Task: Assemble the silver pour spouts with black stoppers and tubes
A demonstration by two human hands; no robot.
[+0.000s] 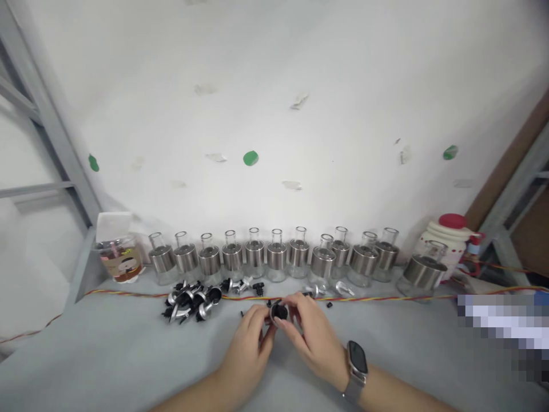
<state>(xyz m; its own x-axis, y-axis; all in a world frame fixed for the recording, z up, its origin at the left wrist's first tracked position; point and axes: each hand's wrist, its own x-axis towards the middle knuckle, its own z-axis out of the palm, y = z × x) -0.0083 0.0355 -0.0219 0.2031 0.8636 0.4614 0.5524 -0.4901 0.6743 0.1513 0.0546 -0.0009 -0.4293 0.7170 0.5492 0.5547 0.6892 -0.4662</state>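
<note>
Overall, a grey table [128,355] meets a white wall [351,143]. Rightward from the piled pourers [185,299], the left hand [245,348] and right hand [316,336] together grasp, with bent fingers, a round, black-centred piece [280,312] before the bottles [277,257].

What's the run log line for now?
left hand: holds round part | right hand: holds same part | bottles: standing behind | silver-black pieces: heaped left

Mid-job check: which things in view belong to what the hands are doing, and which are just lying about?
Likely in the job:
black-and-silver part, held in left hand and right hand
heaped parts
glass bottles, probably

Likely just lying about:
drink cup
red-lidded jug
twisted cord
</note>
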